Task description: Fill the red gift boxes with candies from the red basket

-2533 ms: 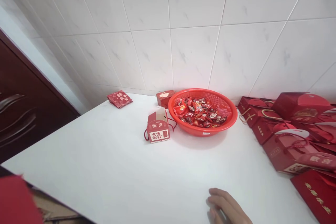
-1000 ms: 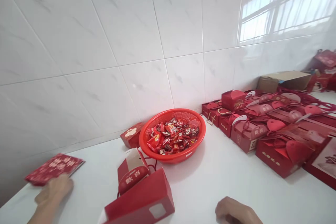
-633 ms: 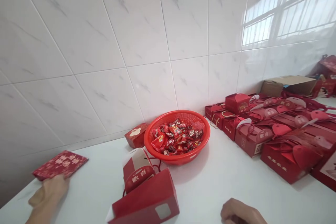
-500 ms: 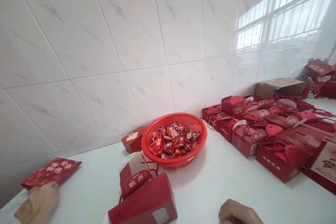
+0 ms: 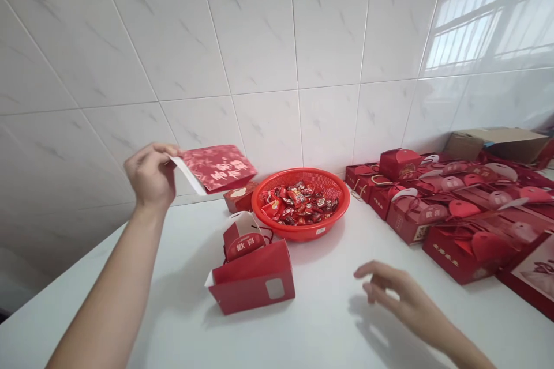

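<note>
Up in the air at the left, my left hand (image 5: 152, 172) pinches one edge of a flat red paper packet (image 5: 223, 168). Pale flowers are printed on it, and a white strip shows along the held side. My right hand (image 5: 385, 288) hovers over the table with its fingers apart and nothing in them. Between the two hands stands an open-topped red box (image 5: 259, 279) with a small pale window. Right behind it is a red-and-white candy box (image 5: 243, 238) with a dark red cord.
A red plastic basket (image 5: 320, 232) full of wrapped candies sits near the tiled wall (image 5: 268, 121). A small red box (image 5: 239, 199) lies beside its left side. Rows of red gift boxes (image 5: 415, 219) fill the right, with an open cardboard box (image 5: 497, 141) behind.
My left hand has lifted the flower-printed packet off the table and carried it right. My right hand has come further into view, fingers spreading. The view has shifted left.
</note>
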`<state>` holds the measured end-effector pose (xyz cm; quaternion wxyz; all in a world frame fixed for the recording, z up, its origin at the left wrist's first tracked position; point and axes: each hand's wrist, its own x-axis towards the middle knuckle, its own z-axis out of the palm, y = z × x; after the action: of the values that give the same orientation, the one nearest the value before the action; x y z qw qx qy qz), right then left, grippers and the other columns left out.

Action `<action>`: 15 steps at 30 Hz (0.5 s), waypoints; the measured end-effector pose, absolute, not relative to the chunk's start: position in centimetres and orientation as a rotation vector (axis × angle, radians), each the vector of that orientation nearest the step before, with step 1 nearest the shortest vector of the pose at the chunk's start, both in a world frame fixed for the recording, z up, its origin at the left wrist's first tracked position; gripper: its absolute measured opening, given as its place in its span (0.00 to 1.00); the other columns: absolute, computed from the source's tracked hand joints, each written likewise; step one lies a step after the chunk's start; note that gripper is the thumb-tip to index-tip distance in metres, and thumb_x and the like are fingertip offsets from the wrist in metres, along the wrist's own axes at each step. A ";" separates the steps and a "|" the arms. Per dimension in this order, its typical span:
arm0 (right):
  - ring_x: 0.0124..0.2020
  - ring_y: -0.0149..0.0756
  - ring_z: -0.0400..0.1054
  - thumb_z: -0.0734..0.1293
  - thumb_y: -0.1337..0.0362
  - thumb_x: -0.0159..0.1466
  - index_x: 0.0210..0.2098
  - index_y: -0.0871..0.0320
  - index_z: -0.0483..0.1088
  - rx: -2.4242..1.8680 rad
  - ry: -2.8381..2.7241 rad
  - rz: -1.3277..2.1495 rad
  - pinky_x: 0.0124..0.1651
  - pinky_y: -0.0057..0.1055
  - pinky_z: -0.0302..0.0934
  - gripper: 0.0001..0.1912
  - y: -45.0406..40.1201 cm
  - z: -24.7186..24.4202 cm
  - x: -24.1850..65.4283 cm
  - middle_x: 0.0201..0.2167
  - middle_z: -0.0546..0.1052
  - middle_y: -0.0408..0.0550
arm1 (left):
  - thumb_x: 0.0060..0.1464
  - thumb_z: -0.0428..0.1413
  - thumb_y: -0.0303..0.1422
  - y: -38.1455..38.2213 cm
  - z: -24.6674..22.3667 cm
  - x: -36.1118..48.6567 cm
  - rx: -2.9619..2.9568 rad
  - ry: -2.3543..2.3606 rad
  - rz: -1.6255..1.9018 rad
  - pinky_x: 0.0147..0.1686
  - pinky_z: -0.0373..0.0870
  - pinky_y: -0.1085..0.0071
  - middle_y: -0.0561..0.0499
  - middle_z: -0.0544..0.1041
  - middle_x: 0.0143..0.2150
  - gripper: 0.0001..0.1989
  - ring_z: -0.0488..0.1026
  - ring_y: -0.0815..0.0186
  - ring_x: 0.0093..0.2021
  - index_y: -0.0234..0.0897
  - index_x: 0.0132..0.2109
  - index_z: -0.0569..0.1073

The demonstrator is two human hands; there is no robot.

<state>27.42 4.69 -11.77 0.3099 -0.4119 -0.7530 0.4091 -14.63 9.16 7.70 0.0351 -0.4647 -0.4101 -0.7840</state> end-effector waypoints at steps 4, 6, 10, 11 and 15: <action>0.29 0.35 0.69 0.65 0.50 0.66 0.45 0.55 0.72 -0.876 -1.874 0.890 0.35 0.31 0.63 0.17 7.0 -5.2 27.5 0.25 0.73 0.44 | 0.38 0.49 0.23 6.8 8.4 -7.5 -2.210 -1.197 -2.390 0.30 0.64 0.71 0.49 0.70 0.21 0.07 0.68 0.67 0.28 0.34 0.19 0.69; 0.29 0.33 0.69 0.67 0.50 0.65 0.48 0.54 0.71 -0.752 -1.839 0.889 0.34 0.31 0.64 0.17 7.8 -2.9 26.8 0.36 0.77 0.48 | 0.42 0.50 0.25 6.0 7.7 -4.5 -2.751 -1.243 -2.164 0.31 0.65 0.70 0.48 0.71 0.23 0.07 0.68 0.66 0.29 0.34 0.21 0.69; 0.27 0.27 0.64 0.71 0.53 0.61 0.56 0.53 0.67 -0.546 -2.056 1.116 0.31 0.28 0.62 0.26 8.7 -1.9 25.2 0.53 0.73 0.53 | 0.48 0.49 0.27 5.2 4.8 0.0 -3.488 -1.208 -1.542 0.38 0.67 0.67 0.49 0.73 0.30 0.06 0.69 0.64 0.34 0.34 0.27 0.71; 0.27 0.26 0.63 0.73 0.54 0.60 0.55 0.54 0.67 -0.510 -2.146 1.176 0.29 0.27 0.60 0.26 8.7 -2.3 24.9 0.50 0.73 0.52 | 0.50 0.50 0.29 5.1 4.0 0.8 -3.554 -1.213 -1.404 0.39 0.67 0.67 0.49 0.73 0.32 0.06 0.69 0.64 0.35 0.35 0.29 0.71; 0.24 0.25 0.57 0.75 0.56 0.55 0.38 0.59 0.71 -0.539 -2.330 1.303 0.27 0.24 0.54 0.17 8.4 -5.3 24.2 0.31 0.72 0.41 | 0.48 0.58 0.29 4.7 1.0 3.0 -3.542 -1.225 -0.961 0.37 0.67 0.70 0.52 0.73 0.34 0.03 0.68 0.66 0.34 0.36 0.33 0.73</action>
<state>24.16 8.45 -5.26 0.2077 -0.1937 -0.8369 0.4680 2.95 4.72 1.00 -0.3559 -0.8555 -0.2959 -0.2321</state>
